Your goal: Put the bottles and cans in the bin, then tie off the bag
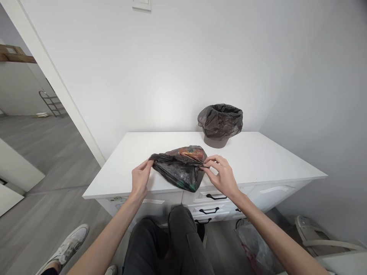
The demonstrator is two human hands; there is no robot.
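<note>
A thin black garbage bag (180, 170) lies at the front of the white cabinet top (123, 172). Through its film show an orange-red item and something green, whose kinds I cannot make out. My left hand (140, 177) pinches the bag's gathered edge at its left end. At the right, my right hand (220, 173) grips the same edge between thumb and fingers. Between the two hands the edge is stretched into a dark, bunched strip. Behind the bag stands a small brown bin (216, 142), with a black liner (220, 120) folded over its rim.
Drawers with black handles (216, 197) face me below the cabinet top. A clear plastic bag (255, 244) rests on the floor by the cabinet, and a pale chair-like object (318, 233) stands at the right. Walls rise behind and to the right; a doorway is at the left.
</note>
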